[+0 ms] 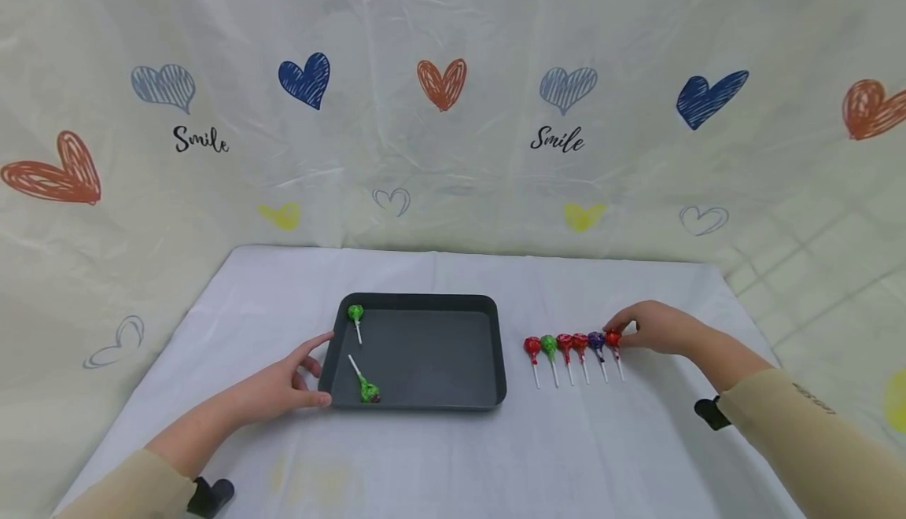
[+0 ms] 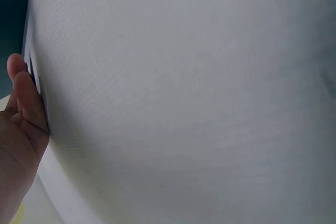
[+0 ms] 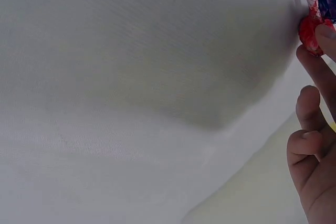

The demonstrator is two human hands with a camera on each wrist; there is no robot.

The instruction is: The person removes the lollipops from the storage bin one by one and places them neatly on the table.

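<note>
Red lollipop (image 1: 613, 339) sat at 3 o'clock end of row of six lollipops (image 1: 564, 341) on white tabletop (image 1: 453, 456), pinched between thumb and forefinger of my right hand (image 1: 661, 327). Purple lollipop (image 1: 597, 339) lay just beside it, at 9 o'clock. Dark tray (image 1: 439, 354) lay at row's 9 o'clock, holding two green lollipops (image 1: 368, 390) at its 10 and 8 o'clock. My left hand (image 1: 283, 387), thumb and fingers spread, touched tray's 9 o'clock edge.

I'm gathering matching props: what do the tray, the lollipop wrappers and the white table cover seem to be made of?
Tray: perhaps coated metal, from its smooth, dark-grey, low-sheen surface; possibly plastic.
Lollipop wrappers: likely glossy plastic film, by their crinkles and highlights.
White table cover: apparently matte woven fabric; wrist views show fine texture.
</note>
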